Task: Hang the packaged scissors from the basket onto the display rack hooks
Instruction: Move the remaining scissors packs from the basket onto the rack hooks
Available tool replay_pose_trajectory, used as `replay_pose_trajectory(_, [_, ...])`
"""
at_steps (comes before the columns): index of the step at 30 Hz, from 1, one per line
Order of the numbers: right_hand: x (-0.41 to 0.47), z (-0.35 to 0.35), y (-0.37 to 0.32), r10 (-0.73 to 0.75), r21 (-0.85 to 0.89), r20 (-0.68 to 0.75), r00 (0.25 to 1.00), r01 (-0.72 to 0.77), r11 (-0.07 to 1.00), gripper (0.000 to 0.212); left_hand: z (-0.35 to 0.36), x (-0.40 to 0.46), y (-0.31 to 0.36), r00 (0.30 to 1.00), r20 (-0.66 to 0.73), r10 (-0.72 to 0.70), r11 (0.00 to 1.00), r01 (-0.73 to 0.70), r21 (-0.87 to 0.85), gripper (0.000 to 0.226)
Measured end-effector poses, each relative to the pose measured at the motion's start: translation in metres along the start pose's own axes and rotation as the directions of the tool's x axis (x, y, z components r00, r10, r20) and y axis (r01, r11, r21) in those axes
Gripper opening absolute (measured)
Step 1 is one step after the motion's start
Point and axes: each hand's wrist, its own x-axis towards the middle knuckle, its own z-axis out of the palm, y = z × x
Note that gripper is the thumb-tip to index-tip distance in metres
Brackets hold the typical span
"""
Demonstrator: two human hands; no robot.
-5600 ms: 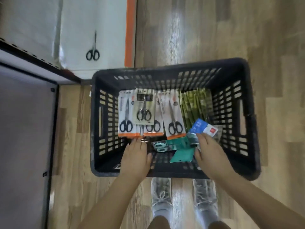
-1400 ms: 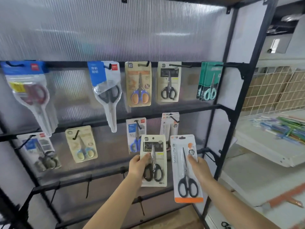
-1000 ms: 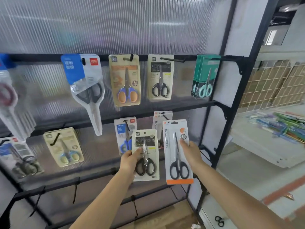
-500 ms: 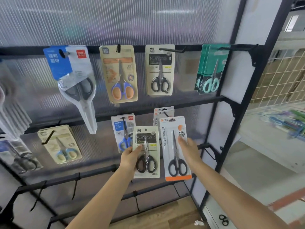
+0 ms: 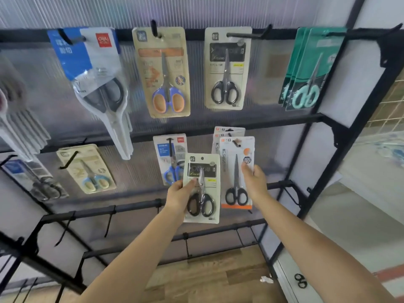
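Two packs of scissors are up at the rack in the head view, one in each hand. The left hand (image 5: 179, 196) grips the cream pack (image 5: 202, 188) by its left edge, thumb across the front, and holds it in front of the middle rail, not on any hook. The right hand (image 5: 254, 182) pinches the white pack with the orange strip (image 5: 237, 173) at its right edge. Half a second ago that pack sat lower, level with the cream one; now it has risen, and its hanging hole sits right at the hook (image 5: 236, 142) where a matching pack (image 5: 228, 132) already hangs (whether the hook tip has passed through the hole, I cannot tell).

That rise suggests the right-hand pack is nearly hung; a short push toward the back panel should seat it. The cream pack comes next, and its twin (image 5: 227, 68) hangs on the top rail, so that hook is the likely place. The basket is out of view.
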Motion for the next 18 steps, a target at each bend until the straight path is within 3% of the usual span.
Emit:
replay_pose_trajectory(9, [0.029,0.018,-0.002,-0.034,-0.081,0.026,0.999,0.036,0.996,0.024,-0.004,-0.003,-0.003,0.998,-0.061,0.002,1.000,-0.001,0.012,0.020])
replay_pose_trajectory(13, [0.029,0.012,-0.002,-0.049,-0.217,0.051,0.998,0.058,0.975,0.031,-0.006,-0.006,-0.001,0.998,-0.052,0.018,0.998,-0.016,0.055,0.013])
replay_pose_trajectory(16, [0.022,-0.006,-0.010,-0.146,-0.322,0.002,0.989,0.139,0.937,0.042,-0.002,-0.013,0.002,0.998,-0.001,0.066,0.993,-0.066,0.100,0.012])
replay_pose_trajectory(18, [0.012,-0.023,-0.025,-0.266,-0.374,-0.004,0.964,0.246,0.894,0.038,0.001,-0.019,0.003,0.992,0.055,0.115,0.979,-0.123,0.163,0.009])
